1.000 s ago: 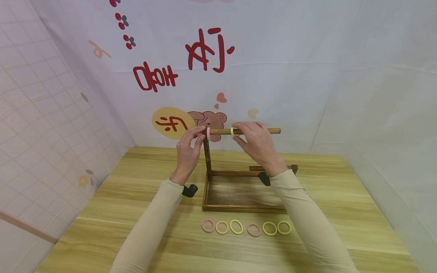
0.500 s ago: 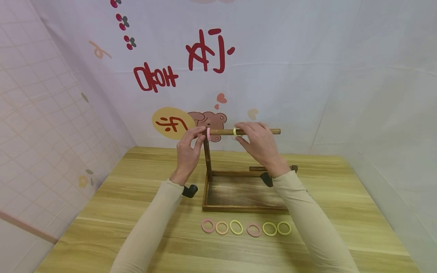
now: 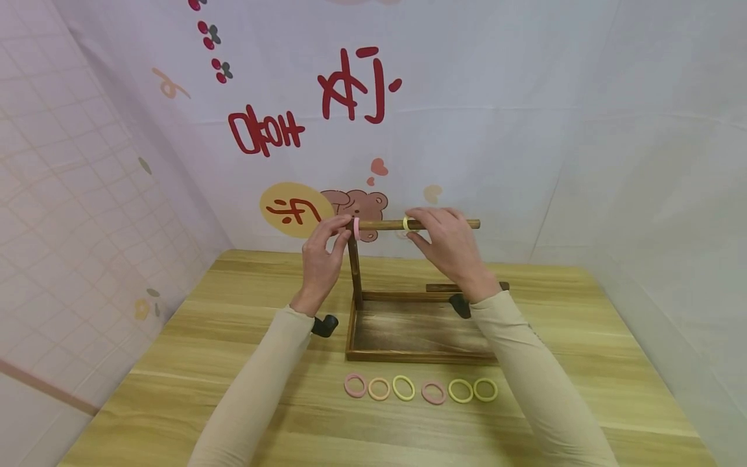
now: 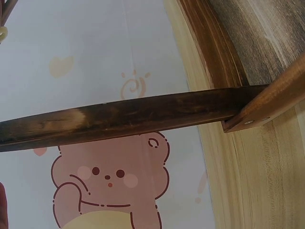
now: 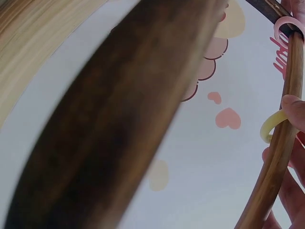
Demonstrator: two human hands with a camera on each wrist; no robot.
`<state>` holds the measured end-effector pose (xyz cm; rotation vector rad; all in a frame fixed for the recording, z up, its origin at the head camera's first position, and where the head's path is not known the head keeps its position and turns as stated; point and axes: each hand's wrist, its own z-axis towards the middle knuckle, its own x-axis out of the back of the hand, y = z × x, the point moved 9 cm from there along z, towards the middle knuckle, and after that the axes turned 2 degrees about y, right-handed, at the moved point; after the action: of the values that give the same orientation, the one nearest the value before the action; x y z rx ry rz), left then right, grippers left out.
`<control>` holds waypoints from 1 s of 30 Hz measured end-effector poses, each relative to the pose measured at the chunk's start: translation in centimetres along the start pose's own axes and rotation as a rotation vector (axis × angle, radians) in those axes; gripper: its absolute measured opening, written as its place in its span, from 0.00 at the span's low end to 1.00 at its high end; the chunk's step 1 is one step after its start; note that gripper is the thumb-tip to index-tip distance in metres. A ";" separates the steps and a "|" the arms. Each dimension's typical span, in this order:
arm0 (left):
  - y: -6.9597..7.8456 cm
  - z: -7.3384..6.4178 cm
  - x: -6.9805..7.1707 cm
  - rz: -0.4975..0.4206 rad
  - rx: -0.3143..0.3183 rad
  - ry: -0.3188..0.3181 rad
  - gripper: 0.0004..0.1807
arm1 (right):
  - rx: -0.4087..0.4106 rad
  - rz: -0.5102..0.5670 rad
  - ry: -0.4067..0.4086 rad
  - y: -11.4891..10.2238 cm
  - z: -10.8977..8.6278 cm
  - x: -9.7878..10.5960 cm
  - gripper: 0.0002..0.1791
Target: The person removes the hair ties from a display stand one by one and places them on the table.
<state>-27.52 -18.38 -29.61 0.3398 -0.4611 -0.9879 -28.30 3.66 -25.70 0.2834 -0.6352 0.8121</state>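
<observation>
A brown wooden rack has an upright post (image 3: 355, 275) with a horizontal rod (image 3: 382, 225) reaching right from its top. Around the rod's left end, against the post, hangs a pink ring (image 3: 356, 229). My left hand (image 3: 321, 263) grips the top corner of the rack beside that ring, thumb below and fingers above. Further along the rod, a yellow ring (image 3: 405, 224) is pinched by my right hand (image 3: 449, 250). The right wrist view shows this yellow ring (image 5: 269, 127) around the rod, with the thumb on its edge.
The rack's tray base (image 3: 420, 357) stands on the wood-grain table (image 3: 280, 415). A lower wooden bar (image 3: 452, 287) sits behind the right forearm. Several pink, orange and yellow rings lie in a row in front, including an orange ring (image 3: 379, 399). A printed cloth (image 3: 496, 143) hangs behind.
The right hand and the yellow ring have shifted slightly right along the rod, toward its free end. The left hand, the pink ring and the rings on the table have stayed put.
</observation>
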 end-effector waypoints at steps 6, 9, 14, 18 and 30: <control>0.0 0.0 0.0 -0.002 0.003 -0.003 0.14 | -0.007 -0.001 -0.003 0.3 -0.1 0.0 0.25; 0.0 0.0 0.0 0.001 0.008 -0.003 0.14 | -0.007 0.000 -0.001 0.3 -0.2 0.0 0.25; 0.0 0.0 0.0 0.000 0.005 0.004 0.14 | -0.006 0.003 0.002 0.4 -0.3 0.1 0.25; 0.0 0.0 0.0 -0.004 0.001 0.008 0.14 | -0.007 0.002 0.001 0.5 -0.5 0.2 0.25; 0.0 0.0 0.0 -0.019 0.009 0.009 0.14 | -0.016 0.002 0.003 1.0 -0.7 0.3 0.26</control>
<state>-27.48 -18.37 -29.60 0.3566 -0.4549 -1.0023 -28.56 4.87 -26.08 0.2669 -0.6390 0.8092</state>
